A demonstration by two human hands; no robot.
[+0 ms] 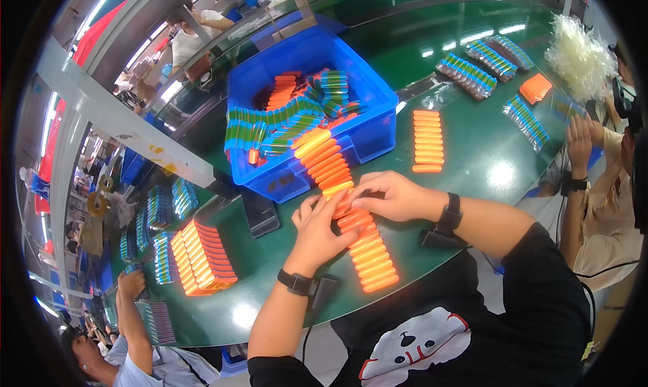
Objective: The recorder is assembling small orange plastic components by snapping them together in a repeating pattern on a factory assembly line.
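While our left hand [317, 228] presses flat against the long row of orange cylinders [351, 218] on the green worktop [486, 151], our right hand [385, 195] pinches the row's middle, its far end running up into the blue bin [371, 134].

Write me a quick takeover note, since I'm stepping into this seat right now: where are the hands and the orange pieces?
Left hand: open, fingers resting against the left side of the long row of orange cylinders.
Right hand: fingers pressed down on the same row from the right, nearer the bin.
The row runs from the blue bin out over its edge to the green table edge.
Done: a short orange row lies to the right; an orange stack to the left.
Left: many orange and green pieces are in the bin.
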